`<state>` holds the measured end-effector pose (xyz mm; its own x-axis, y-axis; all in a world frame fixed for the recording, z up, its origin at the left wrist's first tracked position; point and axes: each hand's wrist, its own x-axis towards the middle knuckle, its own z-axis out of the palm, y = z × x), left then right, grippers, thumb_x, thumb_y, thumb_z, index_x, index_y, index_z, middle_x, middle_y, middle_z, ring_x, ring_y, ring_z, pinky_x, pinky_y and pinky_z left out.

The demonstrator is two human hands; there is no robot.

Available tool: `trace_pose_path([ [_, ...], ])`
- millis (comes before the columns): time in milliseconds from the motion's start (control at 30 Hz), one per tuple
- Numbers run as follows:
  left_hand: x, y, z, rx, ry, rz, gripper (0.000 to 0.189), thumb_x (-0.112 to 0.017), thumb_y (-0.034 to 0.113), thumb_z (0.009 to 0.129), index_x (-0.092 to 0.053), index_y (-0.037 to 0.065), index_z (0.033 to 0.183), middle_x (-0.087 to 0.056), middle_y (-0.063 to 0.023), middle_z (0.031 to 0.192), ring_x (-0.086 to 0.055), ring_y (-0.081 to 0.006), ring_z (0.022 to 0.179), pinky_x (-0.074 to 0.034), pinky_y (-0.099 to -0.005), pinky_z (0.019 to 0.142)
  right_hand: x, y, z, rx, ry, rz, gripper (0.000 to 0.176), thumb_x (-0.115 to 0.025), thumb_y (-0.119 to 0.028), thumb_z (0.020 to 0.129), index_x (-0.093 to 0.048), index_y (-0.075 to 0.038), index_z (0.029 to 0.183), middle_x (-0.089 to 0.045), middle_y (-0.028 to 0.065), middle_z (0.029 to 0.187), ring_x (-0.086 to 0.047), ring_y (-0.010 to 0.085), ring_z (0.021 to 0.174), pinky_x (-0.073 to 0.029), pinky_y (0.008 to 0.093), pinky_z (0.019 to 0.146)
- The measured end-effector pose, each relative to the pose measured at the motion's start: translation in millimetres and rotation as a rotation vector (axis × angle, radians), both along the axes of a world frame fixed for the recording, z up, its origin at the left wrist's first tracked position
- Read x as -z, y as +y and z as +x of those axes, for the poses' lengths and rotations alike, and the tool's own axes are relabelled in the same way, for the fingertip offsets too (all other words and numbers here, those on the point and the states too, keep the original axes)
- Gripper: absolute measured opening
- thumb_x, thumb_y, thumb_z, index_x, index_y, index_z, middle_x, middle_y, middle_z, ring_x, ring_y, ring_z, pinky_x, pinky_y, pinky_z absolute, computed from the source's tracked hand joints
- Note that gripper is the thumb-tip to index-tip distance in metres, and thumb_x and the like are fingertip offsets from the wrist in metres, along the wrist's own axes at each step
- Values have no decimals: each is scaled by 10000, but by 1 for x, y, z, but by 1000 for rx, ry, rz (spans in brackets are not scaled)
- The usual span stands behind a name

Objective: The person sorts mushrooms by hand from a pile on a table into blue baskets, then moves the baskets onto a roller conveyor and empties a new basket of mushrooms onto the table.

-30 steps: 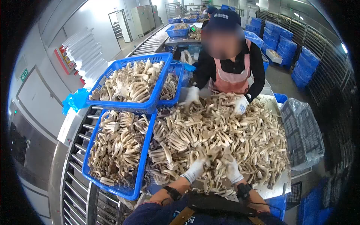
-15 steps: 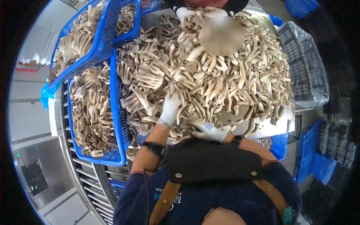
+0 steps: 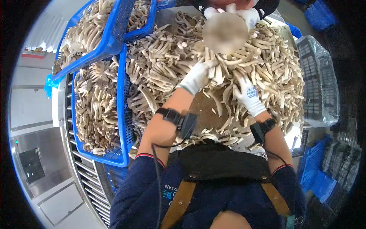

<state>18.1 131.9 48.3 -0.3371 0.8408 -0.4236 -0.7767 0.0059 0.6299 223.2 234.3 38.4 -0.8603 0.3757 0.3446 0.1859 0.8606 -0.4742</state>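
Long pale-stemmed mushrooms (image 3: 167,76) lie heaped over a metal table. My left hand (image 3: 196,78), in a white glove, is closed around several mushrooms (image 3: 218,74) near the middle of the heap. To its right, my right hand (image 3: 248,96), gloved too, has its thumb apart from its fingers. Those fingertips reach in among the mushrooms and are partly hidden by them. Between and below my hands a patch of bare tabletop (image 3: 206,110) shows, with a few loose mushrooms on it.
Blue baskets of mushrooms stand at the left, one (image 3: 124,110) beside the table and another (image 3: 105,49) above it. A roller conveyor (image 3: 89,177) runs beneath. Across the table are a co-worker's gloved hands (image 3: 249,16). A plastic-wrapped dark crate (image 3: 316,80) is at the right.
Both my hands have moved forward from the near edge into the heap, the right one also rightward. Mushrooms have shifted away from me, baring more tabletop. The view has shifted slightly.
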Motion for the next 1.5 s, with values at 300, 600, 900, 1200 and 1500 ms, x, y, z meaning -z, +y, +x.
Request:
trace_pose_path([
  [300, -10, -57, 46, 2, -49, 91, 154, -519, 27, 943, -543, 72, 1089, -598, -53, 1018, -591, -181, 870, -507, -347, 834, -55, -42, -3, 48, 99, -1107, 435, -656, -187, 885, -478, 56, 1199, -604, 103, 1007, -584, 166, 943, -481, 274, 792],
  [600, -18, -77, 59, 313, 692, -80, 470, -647, 70, 831, -497, 7, 1272, -636, -31, 994, -583, -106, 922, -481, -259, 830, -43, -58, 14, 74, 212, -1295, 345, -617, -105, 879, -536, 38, 1183, -571, 28, 834, -529, 70, 793, -434, 206, 688],
  [900, -33, -97, 85, 46, 470, -58, 498, -582, -30, 817, -438, -12, 1294, -602, -76, 1062, -585, -159, 899, -508, -299, 748, -42, -73, 17, 218, 306, -1529, 637, -623, -50, 853, -319, 14, 1409, -550, 113, 1220, -563, 194, 1049, -447, 293, 953],
  [1200, -35, -87, 67, -21, 471, -38, 394, -600, 101, 898, -473, 9, 1259, -573, -113, 1172, -527, -194, 1098, -432, -320, 956, -2, -58, -13, 61, 496, -1516, 313, -556, 42, 798, -526, -41, 1098, -617, 51, 982, -624, 151, 886, -505, 251, 819],
  [1500, 34, -169, 12, -614, 546, -302, 790, -657, 219, 860, -202, -75, 1435, -403, -202, 1379, -461, -271, 1198, -404, -338, 988, -92, -70, -111, -49, -207, -160, 550, -613, -328, 852, -500, 12, 1269, -579, 200, 1083, -557, 279, 1002, -473, 413, 899],
])
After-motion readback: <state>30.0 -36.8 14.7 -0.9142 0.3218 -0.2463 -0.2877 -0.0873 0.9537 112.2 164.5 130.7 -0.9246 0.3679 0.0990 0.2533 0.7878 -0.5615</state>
